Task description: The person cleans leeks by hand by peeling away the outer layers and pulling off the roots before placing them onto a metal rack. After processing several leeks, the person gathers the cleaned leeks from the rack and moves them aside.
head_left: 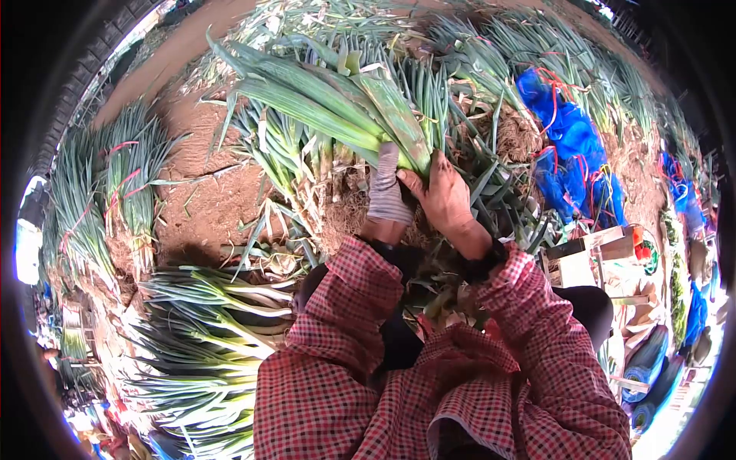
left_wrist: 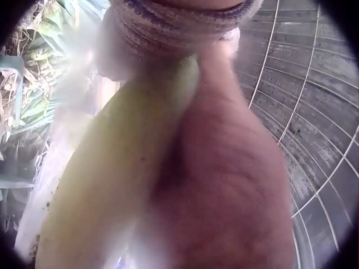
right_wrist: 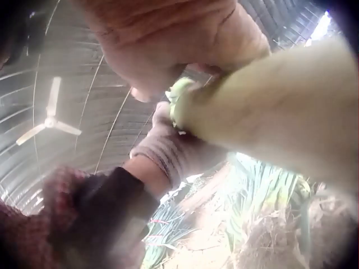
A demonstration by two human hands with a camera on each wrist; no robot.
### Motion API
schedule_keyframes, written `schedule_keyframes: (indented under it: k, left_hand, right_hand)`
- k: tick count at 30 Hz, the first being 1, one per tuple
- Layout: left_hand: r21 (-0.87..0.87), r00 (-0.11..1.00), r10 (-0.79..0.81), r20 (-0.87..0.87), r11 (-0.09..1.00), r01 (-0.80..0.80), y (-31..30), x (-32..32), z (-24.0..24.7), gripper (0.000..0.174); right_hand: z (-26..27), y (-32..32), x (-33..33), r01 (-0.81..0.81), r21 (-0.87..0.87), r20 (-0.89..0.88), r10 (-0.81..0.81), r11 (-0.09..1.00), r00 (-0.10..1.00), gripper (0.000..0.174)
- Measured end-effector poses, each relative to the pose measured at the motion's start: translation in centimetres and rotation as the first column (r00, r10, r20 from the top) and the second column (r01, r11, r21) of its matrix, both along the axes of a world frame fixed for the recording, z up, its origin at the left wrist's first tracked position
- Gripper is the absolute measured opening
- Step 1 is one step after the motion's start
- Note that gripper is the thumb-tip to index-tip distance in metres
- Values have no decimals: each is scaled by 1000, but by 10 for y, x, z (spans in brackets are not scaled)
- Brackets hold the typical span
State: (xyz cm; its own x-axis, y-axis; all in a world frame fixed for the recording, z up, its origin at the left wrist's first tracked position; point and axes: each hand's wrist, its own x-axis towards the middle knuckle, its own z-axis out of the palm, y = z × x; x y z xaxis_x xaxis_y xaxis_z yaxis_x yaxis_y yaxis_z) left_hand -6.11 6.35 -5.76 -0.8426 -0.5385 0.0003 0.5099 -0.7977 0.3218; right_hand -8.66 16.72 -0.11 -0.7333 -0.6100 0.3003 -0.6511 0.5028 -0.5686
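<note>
Left hand (head_left: 389, 185), striped knit covering, fingers largely hidden, grips the broad-leaved green leek (head_left: 318, 107); bare right hand (head_left: 448, 201) curls round it. Smooth pale stalk (right_wrist: 275, 106) blurred in wrist views.

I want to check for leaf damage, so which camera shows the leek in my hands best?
The head view shows the held leek best, its leaves in sight, one with a brownish patch. The left and right wrist views show mostly its pale stalk, close up and blurry.

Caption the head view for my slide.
Striped-gloved left hand and bare right hand grip a leek among leafy bundles on bare earth.
</note>
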Motion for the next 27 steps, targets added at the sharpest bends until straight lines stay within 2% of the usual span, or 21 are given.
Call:
schedule_keyframes:
  k: [3, 6, 10, 11, 14, 15, 16, 17, 18, 20, 21, 24, 25, 27]
  left_hand:
    - [23, 999, 47, 24, 999, -48, 0, 4, 2, 52]
    - [-8, 992, 112, 56, 994, -112, 1, 5, 6, 55]
    - [-90, 989, 134, 60, 988, -128, 2, 6, 7, 63]
    - [-117, 990, 136, 38, 984, -131, 2, 7, 11, 63]
    - [-117, 982, 188, 19, 976, -184, -4, 2, 6, 57]
    - [-99, 979, 204, 10, 974, -202, -14, -4, -9, 56]
    - [-83, 976, 219, 3, 973, -218, -22, -8, -21, 54]
    - [-9, 976, 208, -60, 978, -209, -25, -7, -18, 53]
    - [-21, 980, 135, -144, 990, -139, -28, -5, -16, 56]
    - [-67, 953, -25, -301, 998, 5, -31, 4, 5, 63]
    - [-100, 872, -90, -481, 994, 48, -32, 2, 10, 73]
    - [-141, 880, -124, -459, 988, 66, -28, 7, 18, 83]
    - [-173, 885, -177, -431, 979, 111, -28, 8, 19, 87]
    - [-237, 943, -120, -310, 970, 46, -13, 14, 25, 87]
  right_hand:
    - [-15, -9, -5, -44, -77, 36, 47, 996, 998, 51]
    - [-22, -12, -3, -52, -85, -70, 46, 995, 996, 47]
    - [-19, -12, 6, -102, -348, -15, 103, 932, 995, 38]
    - [-22, -14, 6, -109, -428, -95, 76, 897, 993, 38]
    - [-17, -11, 5, 139, -299, 242, -66, 944, 968, 51]
    - [-8, -9, -4, 286, -301, 487, -111, 910, 866, 59]
    - [-24, -9, -14, 283, -306, 470, -115, 909, 875, 64]
    - [-25, -9, -16, 269, -339, 474, -83, 901, 877, 61]
    - [-27, -7, -15, 257, -368, 482, -53, 894, 875, 59]
    - [-11, -5, -2, 370, -449, 710, 73, 813, 701, 52]
    - [-5, -4, 5, 436, -471, 792, 150, 767, 591, 49]
    - [-4, -5, 19, 494, -633, 755, 333, 596, 565, 43]
    - [-8, -6, 20, 537, -624, 764, 296, 568, 574, 43]
    - [-11, -1, 19, 510, -641, 726, 236, 574, 646, 43]
